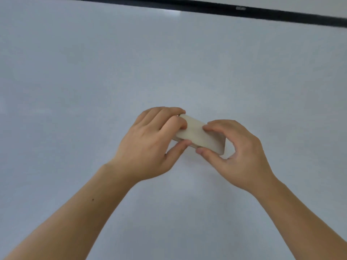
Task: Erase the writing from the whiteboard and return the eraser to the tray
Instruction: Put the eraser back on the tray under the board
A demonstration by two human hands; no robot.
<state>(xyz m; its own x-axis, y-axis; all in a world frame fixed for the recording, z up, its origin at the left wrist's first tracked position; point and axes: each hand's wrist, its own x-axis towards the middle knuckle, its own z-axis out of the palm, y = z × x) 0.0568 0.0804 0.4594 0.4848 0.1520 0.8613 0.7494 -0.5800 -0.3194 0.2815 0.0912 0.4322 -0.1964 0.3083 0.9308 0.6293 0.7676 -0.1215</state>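
Note:
A beige block-shaped eraser (197, 135) is held in front of the whiteboard (93, 72), tilted with its right end lower. My left hand (150, 145) grips its left end with fingers on top and thumb below. My right hand (236, 152) pinches its right end between thumb and fingers. The whiteboard fills nearly the whole view and I see no writing on the visible surface. The tray is not in view.
A black frame (206, 6) runs along the top edge of the whiteboard, slanting down to the right. Both of my bare forearms reach up from the bottom corners of the view.

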